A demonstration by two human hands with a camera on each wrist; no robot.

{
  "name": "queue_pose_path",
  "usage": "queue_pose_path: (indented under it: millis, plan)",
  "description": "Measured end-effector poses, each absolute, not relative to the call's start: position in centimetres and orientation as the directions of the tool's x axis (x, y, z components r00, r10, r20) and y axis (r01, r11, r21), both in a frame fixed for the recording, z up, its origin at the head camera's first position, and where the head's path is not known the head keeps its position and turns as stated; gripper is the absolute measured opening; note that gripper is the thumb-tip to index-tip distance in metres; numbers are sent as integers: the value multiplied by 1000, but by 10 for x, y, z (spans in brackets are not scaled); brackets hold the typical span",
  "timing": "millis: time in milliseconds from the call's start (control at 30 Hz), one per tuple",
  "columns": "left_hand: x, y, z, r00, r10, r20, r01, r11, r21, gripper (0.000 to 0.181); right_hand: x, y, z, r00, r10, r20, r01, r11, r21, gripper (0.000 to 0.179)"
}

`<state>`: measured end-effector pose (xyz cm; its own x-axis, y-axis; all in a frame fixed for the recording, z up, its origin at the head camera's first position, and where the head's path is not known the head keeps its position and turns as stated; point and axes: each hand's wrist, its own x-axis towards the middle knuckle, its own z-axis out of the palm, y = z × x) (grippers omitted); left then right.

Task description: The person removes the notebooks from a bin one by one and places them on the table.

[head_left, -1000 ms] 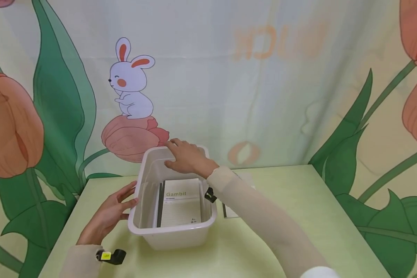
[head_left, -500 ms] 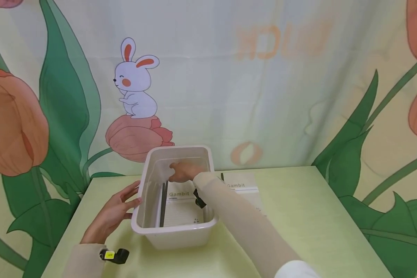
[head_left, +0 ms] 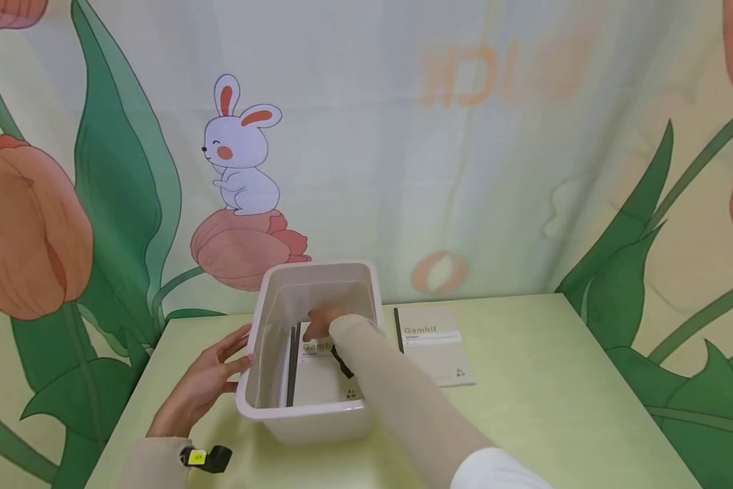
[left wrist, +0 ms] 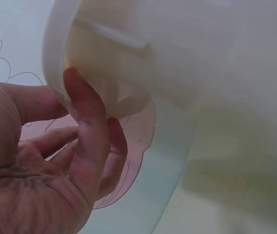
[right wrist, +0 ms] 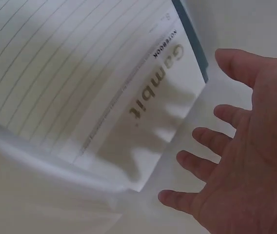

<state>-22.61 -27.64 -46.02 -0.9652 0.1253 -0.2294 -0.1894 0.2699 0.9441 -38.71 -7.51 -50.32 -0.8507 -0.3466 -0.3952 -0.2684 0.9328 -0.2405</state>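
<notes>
A white plastic basin (head_left: 317,429) stands on the table with Gambit notebooks (head_left: 323,382) lying inside it, stacked. My left hand (head_left: 207,377) grips the basin's left rim; the left wrist view has its thumb and fingers curled at the lip (left wrist: 53,48). Inside the basin is my right hand (head_left: 322,323), over the far end of the top notebook. In the right wrist view this hand (right wrist: 250,131) has its fingers spread, apart from the notebook's top edge (right wrist: 177,105), and it holds nothing.
Another Gambit notebook (head_left: 433,350) lies flat on the table to the right of the basin. A light green table (head_left: 556,407) ends at a printed curtain (head_left: 366,136) with a rabbit and tulips, close behind the basin.
My right hand has come down from the basin's far rim into the basin, over the notebooks. The right arm has swung left, uncovering the notebook on the table. The left hand stays at the rim.
</notes>
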Motion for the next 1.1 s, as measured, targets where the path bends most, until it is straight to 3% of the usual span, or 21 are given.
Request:
queue_pose_path:
  millis: [400,633,867,1100]
  plan:
    - [-218,-274,-465,-960,133,-246,-211,235,949,69,-378,-80,-521,-867,-250,-431,-206,967,-147,43]
    - [-219,-274,-462,-961,138,-239,-201,240,950,69,-379,-88,-517,-824,-258,-504,-199,965,-168,40]
    - [-221,-274,-459,-963,119,-241,-203,262,943,71,-375,-88,-507,-832,-223,-508,-145,971,-189,36]
    - [-225,-276,-458,-963,113,-243,-206,265,942,71,-380,-92,-507,-827,-259,-499,-225,966,-127,38]
